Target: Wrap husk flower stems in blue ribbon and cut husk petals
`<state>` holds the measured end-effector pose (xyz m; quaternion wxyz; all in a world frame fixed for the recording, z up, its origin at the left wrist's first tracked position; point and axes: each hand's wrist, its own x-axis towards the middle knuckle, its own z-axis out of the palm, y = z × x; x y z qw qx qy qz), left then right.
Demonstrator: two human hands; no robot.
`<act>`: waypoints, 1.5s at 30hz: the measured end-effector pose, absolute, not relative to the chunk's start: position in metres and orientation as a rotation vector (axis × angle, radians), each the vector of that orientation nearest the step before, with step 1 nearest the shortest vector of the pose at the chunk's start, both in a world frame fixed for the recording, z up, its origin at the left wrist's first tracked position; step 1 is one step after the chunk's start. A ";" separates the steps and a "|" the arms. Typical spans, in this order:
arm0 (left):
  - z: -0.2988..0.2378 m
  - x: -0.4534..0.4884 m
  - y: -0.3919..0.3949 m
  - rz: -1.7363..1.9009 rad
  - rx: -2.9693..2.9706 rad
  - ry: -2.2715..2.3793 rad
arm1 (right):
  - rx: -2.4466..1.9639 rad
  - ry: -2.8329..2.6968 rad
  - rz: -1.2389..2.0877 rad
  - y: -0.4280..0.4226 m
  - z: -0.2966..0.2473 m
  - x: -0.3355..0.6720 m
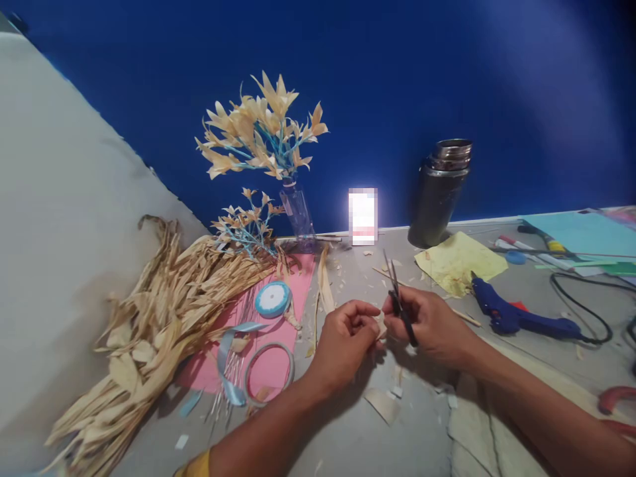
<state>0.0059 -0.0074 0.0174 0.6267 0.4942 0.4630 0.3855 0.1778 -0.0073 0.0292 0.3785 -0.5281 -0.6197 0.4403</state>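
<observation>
My right hand (422,324) is closed around black-handled scissors (396,291), whose blades point up and away from me. Close beside it, my left hand (348,334) pinches a small pale piece of dried husk (381,326), partly hidden by the fingers. The fingertips of both hands almost meet above the grey table (342,424). Below them lies a loose beige husk scrap (382,405), among small trimmings. Just left of my left hand is a long husk strip (324,281).
Left are a dried husk bundle (163,324), pink sheet (199,371), blue ribbon roll (272,299) and tape ring (248,377). Husk flowers (258,132) stand in a clear bottle (297,212) behind. Right are a dark flask (437,199), yellow paper (457,262) and corded blue glue gun (517,318).
</observation>
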 end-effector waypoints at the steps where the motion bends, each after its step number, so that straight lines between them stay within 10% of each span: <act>1: 0.017 0.006 -0.008 0.886 1.087 1.037 | -1.356 -1.552 1.085 -0.007 0.029 0.179; 20: 0.014 0.006 -0.008 1.018 1.092 1.093 | -1.477 -1.507 0.820 -0.013 0.032 0.174; 32: 0.010 -0.008 -0.014 1.306 1.847 1.104 | -1.307 -1.179 1.567 -0.014 0.028 0.171; 45: 0.006 0.011 -0.019 1.055 0.758 0.847 | -1.471 -1.289 0.941 -0.025 0.032 0.155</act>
